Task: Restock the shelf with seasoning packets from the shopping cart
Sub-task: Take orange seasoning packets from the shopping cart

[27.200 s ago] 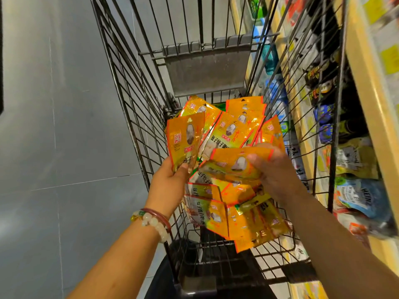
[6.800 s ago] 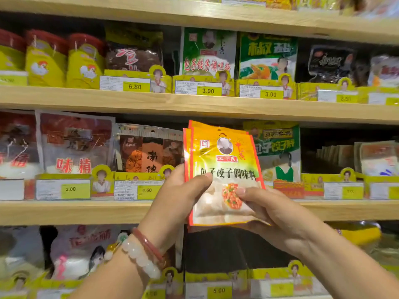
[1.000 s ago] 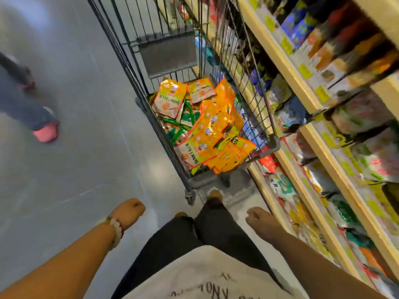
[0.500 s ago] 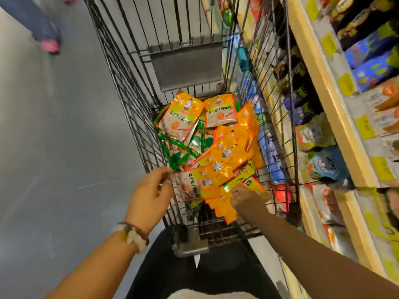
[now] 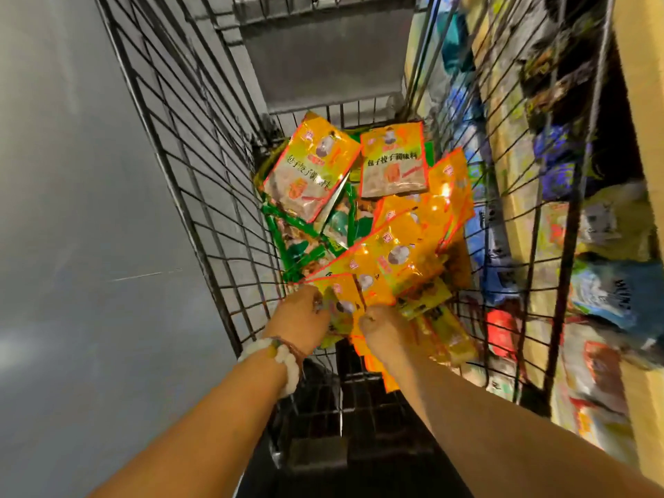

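A wire shopping cart (image 5: pixel 201 195) stands below me, holding a heap of orange seasoning packets (image 5: pixel 402 253). Two of them lie face up at the far end (image 5: pixel 393 163), over green packets (image 5: pixel 301 246). Both my hands are down inside the cart at the near end of the heap. My left hand (image 5: pixel 301 318), with a bead bracelet on the wrist, pinches the left edge of an orange packet (image 5: pixel 343 300). My right hand (image 5: pixel 384 328) is beside it, its fingers curled into the same orange packets, fingertips hidden under them.
The shelf unit (image 5: pixel 517 195) runs close along the cart's right side, its lower levels packed with blue, green and red bags (image 5: pixel 611 292). Grey floor (image 5: pixel 90 246) lies left of the cart. The cart's grey child-seat flap (image 5: pixel 323 59) stands at the far end.
Over the last second both hands came from my sides down into the cart. They now meet on the orange packets at the near end of the heap.
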